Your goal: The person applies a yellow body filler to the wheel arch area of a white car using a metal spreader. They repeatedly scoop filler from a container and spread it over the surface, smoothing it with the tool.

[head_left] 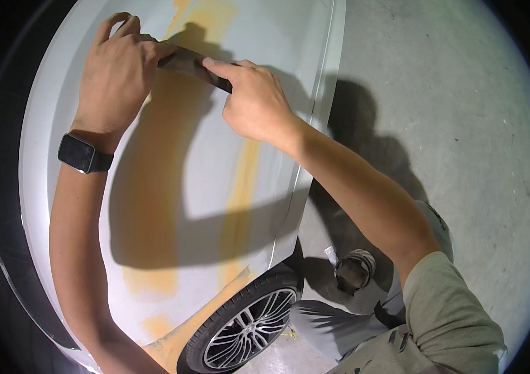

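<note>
Both hands are on a long, thin dark sanding block [191, 66], which lies slantwise against a white car body panel [209, 168]. My left hand [117, 78] grips its left end, with the thumb along the edge and the fingers bent. At the other end, my right hand [254, 100] holds the block between thumb and curled fingers, index finger pointing along it. Under and below the block runs a wide yellow-orange band [153, 237] on the panel, and a narrower yellow stripe [240, 187] lies to its right. Arm shadows cover part of both.
A car wheel [249, 330] with a spoked rim sits at the bottom centre. On the grey concrete floor [464, 112] to the right stands a small round container [354, 271] near my bent knee [321, 321]. Dark car glass [3, 237] curves along the left side.
</note>
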### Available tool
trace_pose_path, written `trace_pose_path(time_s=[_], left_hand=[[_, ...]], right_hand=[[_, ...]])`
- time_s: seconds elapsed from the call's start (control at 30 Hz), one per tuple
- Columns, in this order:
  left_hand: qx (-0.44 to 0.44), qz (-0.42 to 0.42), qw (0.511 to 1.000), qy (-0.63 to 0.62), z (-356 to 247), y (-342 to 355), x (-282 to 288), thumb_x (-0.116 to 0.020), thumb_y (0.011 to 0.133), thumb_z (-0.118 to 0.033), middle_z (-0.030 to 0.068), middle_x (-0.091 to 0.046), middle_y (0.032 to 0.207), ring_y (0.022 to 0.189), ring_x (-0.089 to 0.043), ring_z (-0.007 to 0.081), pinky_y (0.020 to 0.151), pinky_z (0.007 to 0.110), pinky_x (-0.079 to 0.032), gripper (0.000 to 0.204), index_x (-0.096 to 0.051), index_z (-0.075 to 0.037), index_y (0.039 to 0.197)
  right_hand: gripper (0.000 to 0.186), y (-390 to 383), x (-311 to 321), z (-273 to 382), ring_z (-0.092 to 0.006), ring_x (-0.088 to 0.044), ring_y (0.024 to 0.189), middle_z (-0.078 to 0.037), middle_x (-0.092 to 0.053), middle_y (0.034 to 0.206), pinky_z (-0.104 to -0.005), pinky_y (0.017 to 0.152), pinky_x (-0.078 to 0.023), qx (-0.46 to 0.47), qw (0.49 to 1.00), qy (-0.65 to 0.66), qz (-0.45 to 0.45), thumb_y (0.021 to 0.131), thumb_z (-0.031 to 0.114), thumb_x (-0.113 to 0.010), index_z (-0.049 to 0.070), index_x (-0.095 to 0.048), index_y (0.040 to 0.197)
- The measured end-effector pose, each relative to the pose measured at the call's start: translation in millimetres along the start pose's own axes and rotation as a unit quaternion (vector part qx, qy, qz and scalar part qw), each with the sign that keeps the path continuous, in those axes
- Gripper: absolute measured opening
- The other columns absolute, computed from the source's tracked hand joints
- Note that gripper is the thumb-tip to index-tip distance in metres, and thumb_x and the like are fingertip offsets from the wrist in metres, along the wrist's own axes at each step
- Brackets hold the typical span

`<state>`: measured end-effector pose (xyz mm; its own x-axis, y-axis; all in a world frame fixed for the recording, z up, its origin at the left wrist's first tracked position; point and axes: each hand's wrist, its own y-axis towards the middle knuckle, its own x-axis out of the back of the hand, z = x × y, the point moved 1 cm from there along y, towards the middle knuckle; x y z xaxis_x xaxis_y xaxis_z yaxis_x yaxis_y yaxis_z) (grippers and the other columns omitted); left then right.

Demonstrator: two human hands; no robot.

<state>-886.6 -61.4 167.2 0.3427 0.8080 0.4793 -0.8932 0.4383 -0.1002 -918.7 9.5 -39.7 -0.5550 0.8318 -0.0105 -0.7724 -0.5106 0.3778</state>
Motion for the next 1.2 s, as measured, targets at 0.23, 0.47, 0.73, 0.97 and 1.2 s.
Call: trace_pose_path(time_s=[0.23,0.47,0.73,0.97,1.2], left_hand=[[0.005,0.002,1.000,0.002,-24.9,-32.9,46.2,-0.051,0.092,-0.008,0.0090,-0.080,0.094,0.104,-0.062,0.0269,0.115,0.041,-0.041,0.034,-0.084,-0.008,0.100],[-0.002,0.055,0.998,0.034,-41.8,-71.9,88.4,-0.060,0.092,-0.005,0.0041,-0.080,0.112,0.108,-0.063,0.0253,0.117,0.043,-0.039,0.032,-0.081,-0.013,0.114],[0.050,0.104,0.993,0.004,-57.8,-135.9,111.6,-0.058,0.092,-0.004,0.0059,-0.079,0.115,0.114,-0.063,0.0259,0.121,0.045,-0.036,0.037,-0.081,-0.014,0.119],[0.071,0.113,0.991,-0.006,-79.0,-185.5,143.6,-0.059,0.088,-0.007,0.0078,-0.078,0.116,0.111,-0.062,0.0258,0.122,0.046,-0.036,0.039,-0.080,-0.012,0.120],[0.090,0.103,0.991,-0.001,-102.0,-239.4,171.2,-0.055,0.087,-0.010,0.0100,-0.077,0.114,0.116,-0.063,0.0290,0.122,0.046,-0.037,0.037,-0.080,-0.009,0.114]], right_hand=[[0.071,-51.4,-7.4,25.2,-0.0401,-0.067,0.109,-0.021,-0.067,0.118,-0.0471,0.095,-0.056,0.009,1.000,0.010,-0.014,0.081,-0.009,-0.063,0.017,-0.063,0.148],[0.069,-103.3,-19.3,47.1,-0.0425,-0.067,0.113,-0.023,-0.066,0.125,-0.0493,0.098,-0.055,0.025,0.999,-0.001,-0.029,0.082,-0.008,-0.061,0.017,-0.064,0.146],[0.069,-147.5,-60.1,73.1,-0.0454,-0.064,0.118,-0.027,-0.061,0.135,-0.0505,0.103,-0.053,0.020,1.000,0.010,0.016,0.083,-0.010,-0.059,0.015,-0.062,0.148],[0.066,-195.1,-84.3,93.8,-0.0463,-0.065,0.117,-0.027,-0.062,0.135,-0.0509,0.103,-0.054,0.051,0.998,0.025,0.004,0.084,-0.008,-0.059,0.015,-0.064,0.146],[0.071,-242.6,-111.7,112.2,-0.0456,-0.067,0.113,-0.028,-0.062,0.135,-0.0514,0.100,-0.056,0.071,0.997,-0.001,0.013,0.080,-0.004,-0.067,0.019,-0.063,0.147]])
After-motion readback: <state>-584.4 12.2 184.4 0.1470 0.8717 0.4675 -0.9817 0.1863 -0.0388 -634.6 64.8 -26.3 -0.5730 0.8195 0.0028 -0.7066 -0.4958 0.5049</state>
